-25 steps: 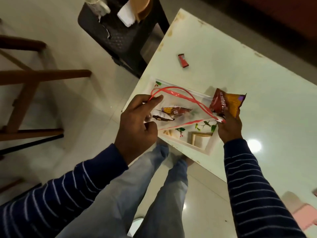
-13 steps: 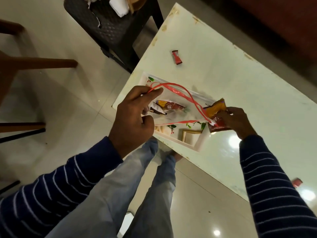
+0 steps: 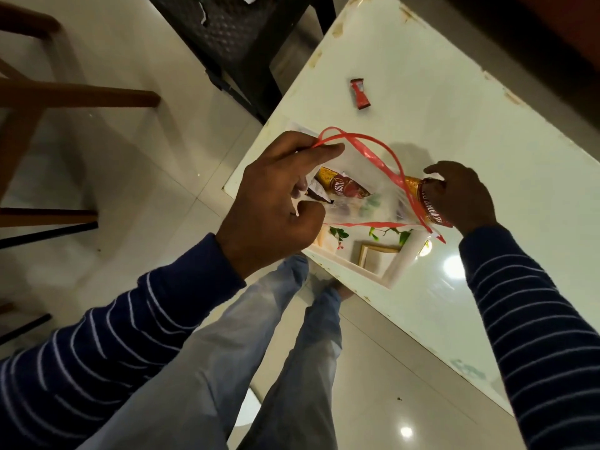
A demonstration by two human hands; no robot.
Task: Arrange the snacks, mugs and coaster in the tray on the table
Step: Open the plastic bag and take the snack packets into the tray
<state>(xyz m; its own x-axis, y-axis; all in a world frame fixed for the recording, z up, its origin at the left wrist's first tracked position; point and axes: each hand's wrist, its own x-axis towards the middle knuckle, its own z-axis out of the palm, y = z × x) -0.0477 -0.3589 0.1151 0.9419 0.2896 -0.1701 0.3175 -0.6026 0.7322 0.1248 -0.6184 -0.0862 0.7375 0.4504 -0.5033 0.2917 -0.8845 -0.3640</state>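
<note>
Holding a clear red-rimmed bag (image 3: 367, 190) open over the tray (image 3: 401, 259) with the left hand (image 3: 276, 203) pinching its rim, the right hand (image 3: 461, 196) grips 1 snack packet (image 3: 422, 203) at its mouth, apparently unloading snacks; next, setting it in the tray on the worktop (image 3: 454, 108).

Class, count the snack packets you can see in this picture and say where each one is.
3: one in the right hand, red-orange packet; one inside the clear bag; a small red one lying on the table. More may hide behind the left hand.

Both hands raised: left hand (image 3: 276, 203) pinching, right hand (image 3: 461, 196) curled, gripping.
</note>
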